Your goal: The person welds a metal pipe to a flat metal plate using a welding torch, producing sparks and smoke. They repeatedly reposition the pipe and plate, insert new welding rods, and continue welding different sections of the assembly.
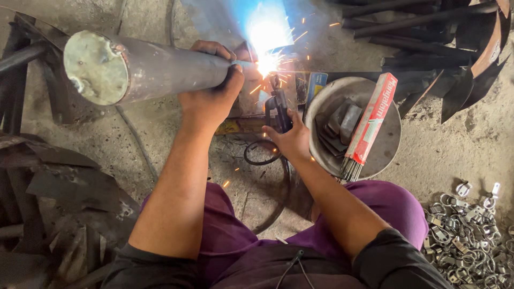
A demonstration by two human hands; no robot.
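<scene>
My left hand (210, 95) grips a thick grey steel pipe (144, 68) that points toward me, its capped round end (95, 67) at the upper left. My right hand (289, 140) is closed on a black welding electrode holder (278, 109). The rod's tip meets the pipe's far end, where a bright white-blue arc (266, 63) throws sparks and smoke. My legs in purple trousers (391, 206) are folded below both arms.
A round metal bowl (386, 144) to the right holds flat steel pieces and an open red-and-white packet of welding rods (369, 120). Shiny small metal fittings (466, 235) are heaped at the lower right. Dark steel bars (417, 32) and curved blades lie top right; scrap plates (53, 182) at left.
</scene>
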